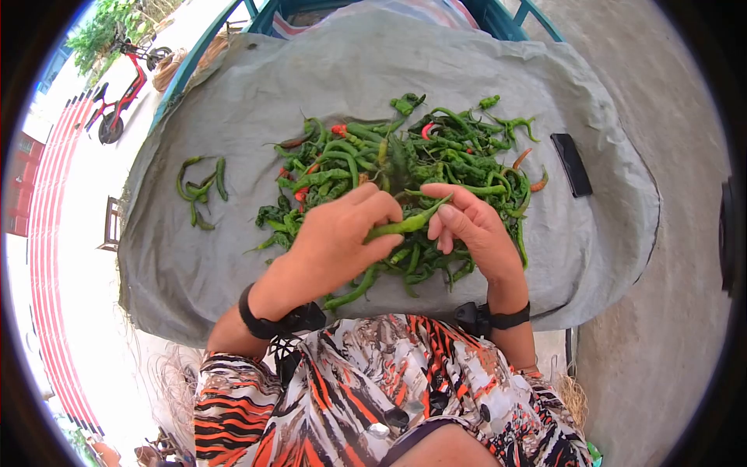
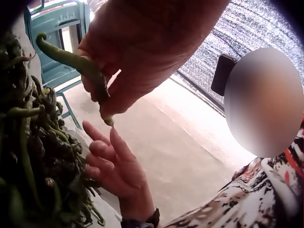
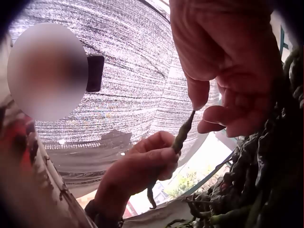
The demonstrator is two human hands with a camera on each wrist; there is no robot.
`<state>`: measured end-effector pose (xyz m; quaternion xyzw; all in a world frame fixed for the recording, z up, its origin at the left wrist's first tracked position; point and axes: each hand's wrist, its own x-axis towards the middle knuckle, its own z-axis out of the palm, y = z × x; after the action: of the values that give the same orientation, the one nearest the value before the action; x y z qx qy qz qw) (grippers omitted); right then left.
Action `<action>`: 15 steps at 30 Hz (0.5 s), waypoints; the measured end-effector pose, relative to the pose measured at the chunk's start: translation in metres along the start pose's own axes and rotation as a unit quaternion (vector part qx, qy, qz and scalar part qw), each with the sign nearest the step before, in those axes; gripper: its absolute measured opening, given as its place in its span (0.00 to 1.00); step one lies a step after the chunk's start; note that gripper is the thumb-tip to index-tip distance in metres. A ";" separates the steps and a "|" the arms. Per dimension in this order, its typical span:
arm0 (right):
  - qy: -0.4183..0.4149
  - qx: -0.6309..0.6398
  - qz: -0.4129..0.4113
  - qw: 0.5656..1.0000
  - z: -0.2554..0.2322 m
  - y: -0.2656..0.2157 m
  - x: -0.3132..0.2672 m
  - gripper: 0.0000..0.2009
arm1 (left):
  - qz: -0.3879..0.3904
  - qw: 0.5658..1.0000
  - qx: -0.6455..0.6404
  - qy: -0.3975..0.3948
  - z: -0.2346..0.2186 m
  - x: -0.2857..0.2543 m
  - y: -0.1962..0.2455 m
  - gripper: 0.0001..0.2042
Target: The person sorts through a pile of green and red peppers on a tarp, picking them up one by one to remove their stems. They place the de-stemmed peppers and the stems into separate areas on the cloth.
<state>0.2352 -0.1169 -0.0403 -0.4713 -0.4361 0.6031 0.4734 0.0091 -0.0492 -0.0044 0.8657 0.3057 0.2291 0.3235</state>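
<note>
My left hand [image 1: 331,237] grips a long green chili pepper [image 1: 408,224] over the front of a heap of peppers [image 1: 432,163]. One curved end of the pepper [image 2: 61,56] sticks out past the left fingers, while its narrow stem end points to my right hand [image 1: 484,237]. There the right thumb tip touches the stem end, and the right index finger stands a little apart from it, as the right wrist view shows. The remaining right fingers are loosely bent. Most peppers in the heap are green and wrinkled, with a few red ones among them.
A grey cloth [image 1: 187,265] covers the surface beneath the heap. To the left lies a small group of green peppers [image 1: 201,191]; a black phone [image 1: 572,165] lies on the right. Teal rails [image 1: 194,70] border the far side, and a red scooter [image 1: 128,93] stands beyond.
</note>
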 end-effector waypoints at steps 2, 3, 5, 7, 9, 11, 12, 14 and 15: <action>-0.018 -0.013 -0.012 1.000 0.000 0.001 0.001 0.16 | 0.005 1.000 -0.012 -0.004 0.008 0.002 0.000 0.12; -0.017 -0.007 -0.020 1.000 0.001 -0.001 0.000 0.15 | 0.013 1.000 -0.019 -0.001 0.009 0.003 -0.002 0.12; -0.013 0.006 -0.035 0.999 0.004 -0.005 -0.003 0.15 | 0.030 0.999 -0.032 0.004 0.012 0.005 -0.006 0.12; 0.027 0.021 -0.054 0.998 -0.002 -0.002 -0.005 0.15 | 0.009 0.996 -0.091 -0.009 0.012 0.011 -0.007 0.13; 0.074 0.056 -0.102 0.990 -0.010 -0.001 -0.008 0.15 | -0.023 0.992 -0.122 0.012 0.013 0.017 -0.010 0.15; 0.126 0.111 -0.177 0.970 -0.019 -0.002 -0.010 0.15 | -0.066 0.987 -0.125 0.070 0.020 0.026 -0.023 0.16; 0.148 0.142 -0.208 0.956 -0.025 -0.001 -0.010 0.15 | -0.071 0.990 -0.090 0.085 0.021 0.030 -0.031 0.18; 0.191 0.203 -0.268 0.922 -0.039 0.002 -0.009 0.16 | -0.092 0.986 -0.082 0.111 0.025 0.038 -0.043 0.19; 0.196 0.235 -0.268 0.914 -0.045 0.003 -0.009 0.17 | -0.102 0.984 -0.078 0.125 0.028 0.041 -0.050 0.19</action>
<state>0.2796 -0.1225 -0.0493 -0.3209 -0.2902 0.4341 0.7902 0.0357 -0.0024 -0.0504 0.7667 0.4116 0.3243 0.3708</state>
